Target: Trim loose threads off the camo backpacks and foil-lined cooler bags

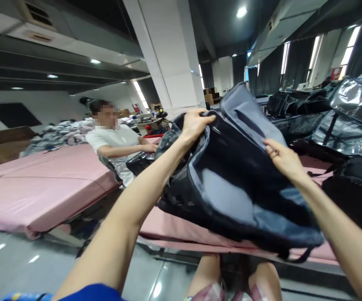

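Observation:
A large black bag with a grey lining gapes toward me over the pink-covered table. My left hand is closed on the bag's upper rim, at its far left corner. On the right, my right hand pinches the edge of the raised grey-lined flap. The bag is tilted, and its lower edge hangs near the front of the table. Grey panels and dark folds show inside it. Its outer left side has a dark camouflage-like pattern, partly hidden behind my left forearm.
A co-worker in a white top sits beyond the table, handling a dark item. Another pink table stands left. Black and silver-lined bags are piled at right. A white pillar rises behind.

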Tool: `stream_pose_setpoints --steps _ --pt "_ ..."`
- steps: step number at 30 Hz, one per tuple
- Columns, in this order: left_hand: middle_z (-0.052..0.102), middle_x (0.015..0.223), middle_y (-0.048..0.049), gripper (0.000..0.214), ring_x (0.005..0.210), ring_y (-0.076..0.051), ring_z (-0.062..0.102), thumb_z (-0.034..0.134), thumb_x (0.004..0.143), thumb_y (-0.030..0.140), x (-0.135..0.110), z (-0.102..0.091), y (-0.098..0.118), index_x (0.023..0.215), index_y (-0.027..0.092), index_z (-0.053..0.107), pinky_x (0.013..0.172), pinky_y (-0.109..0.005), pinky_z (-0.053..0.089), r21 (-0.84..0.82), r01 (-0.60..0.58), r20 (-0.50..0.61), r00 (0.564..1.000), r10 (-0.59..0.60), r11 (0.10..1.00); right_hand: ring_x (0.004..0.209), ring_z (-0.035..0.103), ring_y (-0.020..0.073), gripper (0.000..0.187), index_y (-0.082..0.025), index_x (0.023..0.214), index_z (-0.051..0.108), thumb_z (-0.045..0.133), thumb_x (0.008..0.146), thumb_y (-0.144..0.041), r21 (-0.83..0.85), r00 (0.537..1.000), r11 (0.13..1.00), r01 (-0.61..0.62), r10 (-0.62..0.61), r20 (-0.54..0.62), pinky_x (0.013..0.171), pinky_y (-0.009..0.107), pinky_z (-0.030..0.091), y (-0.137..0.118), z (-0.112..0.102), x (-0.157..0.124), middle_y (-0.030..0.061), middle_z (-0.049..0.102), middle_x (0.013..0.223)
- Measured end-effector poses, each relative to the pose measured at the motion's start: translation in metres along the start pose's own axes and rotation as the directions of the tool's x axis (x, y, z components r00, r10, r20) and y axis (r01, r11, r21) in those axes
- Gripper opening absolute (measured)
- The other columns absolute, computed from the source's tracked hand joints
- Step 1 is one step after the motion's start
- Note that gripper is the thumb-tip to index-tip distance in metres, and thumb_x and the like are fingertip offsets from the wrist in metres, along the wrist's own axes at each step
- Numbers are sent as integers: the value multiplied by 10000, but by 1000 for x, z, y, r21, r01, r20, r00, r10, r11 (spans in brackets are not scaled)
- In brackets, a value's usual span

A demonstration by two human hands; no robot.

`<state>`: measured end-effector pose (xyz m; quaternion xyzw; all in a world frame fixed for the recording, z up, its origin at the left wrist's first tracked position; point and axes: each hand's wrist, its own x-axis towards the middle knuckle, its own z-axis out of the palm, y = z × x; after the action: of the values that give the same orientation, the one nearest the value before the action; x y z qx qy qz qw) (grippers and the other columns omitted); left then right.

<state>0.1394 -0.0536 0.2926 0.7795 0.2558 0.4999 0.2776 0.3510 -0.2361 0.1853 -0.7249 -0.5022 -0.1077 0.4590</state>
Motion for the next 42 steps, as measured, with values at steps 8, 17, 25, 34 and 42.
stream_pose_setpoints --steps 8,17,25,34,42 --pt "600 646 -17 200 691 -156 546 512 724 252 -61 -16 -135 771 98 631 656 -230 415 97 381 -195 913 -358 919 916 643 224 254 -250 942 695 495 822 -349 -9 813 931 365 -314 490 801 324 482 -89 -11 -18 1 699 981" --pt "649 661 -65 340 685 -187 608 533 773 449 -64 -73 -107 681 130 605 663 -250 433 292 361 111 907 -406 886 645 648 142 267 -299 959 671 548 746 -193 -167 705 747 643 -492 511 499 219 365 -137 28 -75 -25 693 816" --pt "553 441 -23 279 411 -152 582 582 751 334 -117 -101 -68 588 145 458 366 -171 323 293 518 569 581 -582 804 504 493 101 267 -207 799 636 461 741 -13 -365 596 476 800 -695 402 491 260 245 -163 51 -104 -17 564 644" --pt "605 646 -11 204 503 -80 593 670 706 168 -184 -83 -104 792 117 492 502 -171 519 -657 695 510 695 -507 291 618 537 126 281 -160 1071 589 446 842 -83 -368 508 409 835 -829 232 616 277 355 -141 38 -160 37 642 796" --pt "568 606 33 362 520 -67 532 756 642 344 -234 -71 -68 846 150 528 517 -170 469 -701 587 418 798 -435 404 606 596 148 158 -242 788 637 517 810 -343 -448 963 853 267 -220 155 523 240 391 -74 -22 -139 20 647 754"
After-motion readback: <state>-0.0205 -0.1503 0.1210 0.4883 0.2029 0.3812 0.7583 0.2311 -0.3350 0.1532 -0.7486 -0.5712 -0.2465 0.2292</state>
